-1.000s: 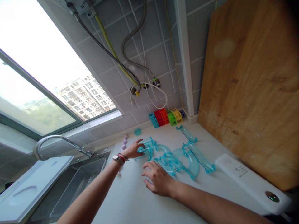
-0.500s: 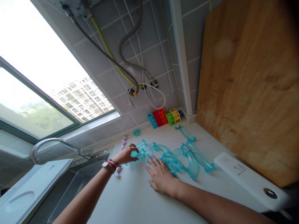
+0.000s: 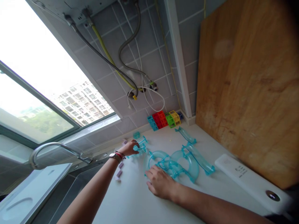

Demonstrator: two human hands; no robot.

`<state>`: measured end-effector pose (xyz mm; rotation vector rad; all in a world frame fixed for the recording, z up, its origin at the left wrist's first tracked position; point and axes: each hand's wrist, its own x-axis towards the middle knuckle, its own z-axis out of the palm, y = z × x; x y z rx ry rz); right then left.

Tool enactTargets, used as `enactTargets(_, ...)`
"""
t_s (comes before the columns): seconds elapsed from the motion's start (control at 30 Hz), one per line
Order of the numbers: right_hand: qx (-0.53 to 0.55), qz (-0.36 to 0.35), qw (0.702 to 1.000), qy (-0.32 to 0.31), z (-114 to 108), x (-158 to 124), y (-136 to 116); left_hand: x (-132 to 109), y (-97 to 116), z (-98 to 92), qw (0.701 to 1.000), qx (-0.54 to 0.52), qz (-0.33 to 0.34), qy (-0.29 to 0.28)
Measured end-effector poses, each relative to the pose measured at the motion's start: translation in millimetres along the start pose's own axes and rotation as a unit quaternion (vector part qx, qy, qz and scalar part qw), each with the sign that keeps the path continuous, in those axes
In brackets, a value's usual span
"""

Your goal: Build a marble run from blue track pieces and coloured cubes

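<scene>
My left hand [image 3: 129,148] reaches over the counter with its thumb and fingers apart, above small translucent blue track pieces [image 3: 141,149] that it partly covers. I cannot tell whether its fingertips touch them. My right hand [image 3: 160,183] has bent fingers on the near left end of a curved translucent blue track piece [image 3: 161,154], hiding that end. Its thumb sits lower, near the countertop. Other curved track pieces [image 3: 193,166] overlap beside this hand on the right. Farther right lie a long wavy track piece [image 3: 199,158] and a shorter one [image 3: 186,135].
Coloured open-sided blocks [image 3: 161,119] line the back wall. Purple pieces [image 3: 119,173] lie along the counter's left side, by the sink [image 3: 74,183] and faucet [image 3: 60,146]. A white device [image 3: 247,179] rests at right, below a large wooden board [image 3: 245,93].
My right hand has drawn its spread fingers in and bent them, and the curved track piece beneath has shifted toward me and left. My left hand has moved slightly up and forward.
</scene>
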<state>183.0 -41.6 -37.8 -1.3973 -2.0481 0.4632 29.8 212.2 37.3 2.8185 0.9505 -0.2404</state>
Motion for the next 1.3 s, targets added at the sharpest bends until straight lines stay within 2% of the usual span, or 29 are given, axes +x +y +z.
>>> enactTargets(0.23,-0.036,-0.083,0.996,-0.015,-1.1,-1.5,-4.5,40.5,5.5,-2.5,1.0,0.009,0.007,-0.003)
enactTargets(0.43,-0.031,-0.089,0.995,-0.033,0.1,-3.3,-4.1,67.4,16.4,3.1,1.0,0.0,0.024,-0.001)
enactTargets(0.57,-0.03,-0.089,0.995,-0.037,-0.5,-3.2,-4.5,78.4,21.4,11.4,0.999,-0.006,0.03,0.03)
enactTargets(0.97,-0.022,-0.081,0.995,-0.045,-2.0,-2.7,-5.3,65.0,29.2,32.9,0.99,-0.027,-0.007,0.137)
enactTargets(1.3,-0.037,-0.082,0.995,-0.048,0.0,-4.4,-3.9,67.2,41.5,37.9,0.99,-0.03,-0.012,0.137)
